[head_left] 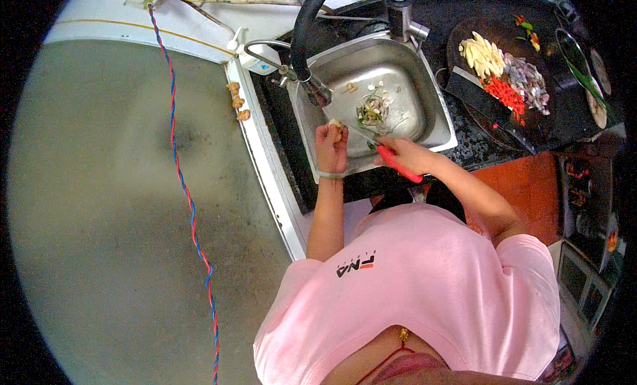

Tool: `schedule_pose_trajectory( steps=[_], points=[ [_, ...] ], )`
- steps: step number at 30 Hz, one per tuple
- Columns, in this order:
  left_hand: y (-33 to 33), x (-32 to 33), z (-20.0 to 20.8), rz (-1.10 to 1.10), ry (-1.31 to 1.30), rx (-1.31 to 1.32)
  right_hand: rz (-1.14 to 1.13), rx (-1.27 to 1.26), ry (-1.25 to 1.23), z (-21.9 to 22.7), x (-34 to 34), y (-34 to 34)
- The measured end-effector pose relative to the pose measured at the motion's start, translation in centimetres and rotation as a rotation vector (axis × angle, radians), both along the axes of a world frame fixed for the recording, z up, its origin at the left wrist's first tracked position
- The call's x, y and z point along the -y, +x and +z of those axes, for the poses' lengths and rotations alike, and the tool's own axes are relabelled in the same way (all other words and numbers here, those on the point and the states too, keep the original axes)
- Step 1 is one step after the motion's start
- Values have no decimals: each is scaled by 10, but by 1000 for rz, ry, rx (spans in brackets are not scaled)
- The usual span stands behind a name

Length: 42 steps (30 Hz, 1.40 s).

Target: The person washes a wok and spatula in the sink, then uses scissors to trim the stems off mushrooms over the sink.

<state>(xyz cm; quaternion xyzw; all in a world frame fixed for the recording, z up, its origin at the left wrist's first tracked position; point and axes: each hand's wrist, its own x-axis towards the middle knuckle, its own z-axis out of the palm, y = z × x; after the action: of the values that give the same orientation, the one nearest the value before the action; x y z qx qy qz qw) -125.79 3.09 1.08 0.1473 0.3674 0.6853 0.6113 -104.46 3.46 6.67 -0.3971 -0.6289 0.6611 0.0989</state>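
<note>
Over the near left side of the steel sink [434,123], my left hand [331,153] is closed around a small knobbly piece of ginger [337,126], pale on top. My right hand [413,156] grips a knife by its red handle [400,164]. The thin blade points up and left toward the ginger; whether it touches cannot be made out. Beneath the hands, a heap of pale and green peelings [373,111] lies on the sink bottom, with a small brown piece [350,87] nearer the tap.
A black hose tap [312,86] arches over the sink's left side. Ginger pieces [237,101] line the white ledge at left. On the right, a round dark board [468,36] bears pale strips, chopped red pepper, greyish meat and a cleaver [474,89]. A twisted red-blue cord [178,149] hangs at left.
</note>
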Motion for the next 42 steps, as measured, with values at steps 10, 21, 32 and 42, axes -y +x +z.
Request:
schedule_pose_trajectory(
  steps=[10,21,32,42],
  points=[
    [11,0,22,-39,-45,73,-83,-249,-352,-8,1,-5],
    [-2,-12,3,-118,-81,201,-260,-309,-657,-9,0,-13],
    [-12,-10,-13,-187,-135,311,-176,-103,-327,-14,-7,-13],
    [-4,-7,-16,14,-190,492,-72,306,472,-10,0,2]
  ],
)
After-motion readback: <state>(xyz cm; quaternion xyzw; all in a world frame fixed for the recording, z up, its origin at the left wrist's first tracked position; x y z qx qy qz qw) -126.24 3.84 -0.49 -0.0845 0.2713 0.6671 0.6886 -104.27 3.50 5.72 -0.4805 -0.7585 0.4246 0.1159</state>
